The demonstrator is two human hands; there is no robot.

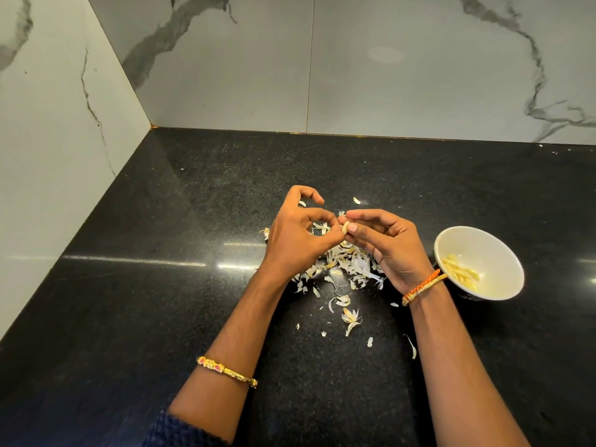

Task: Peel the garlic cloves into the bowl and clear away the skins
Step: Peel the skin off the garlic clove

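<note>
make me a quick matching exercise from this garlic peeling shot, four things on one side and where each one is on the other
Things:
1. garlic clove
2. peeled cloves
3. skins
4. gold bangle

Places:
A. heaped on the black counter below the hands
B. on the left forearm
C. inside the white bowl
D. pinched between the fingers of the left hand and the right hand

Pairs: 1-D, 2-C, 3-A, 4-B
</note>
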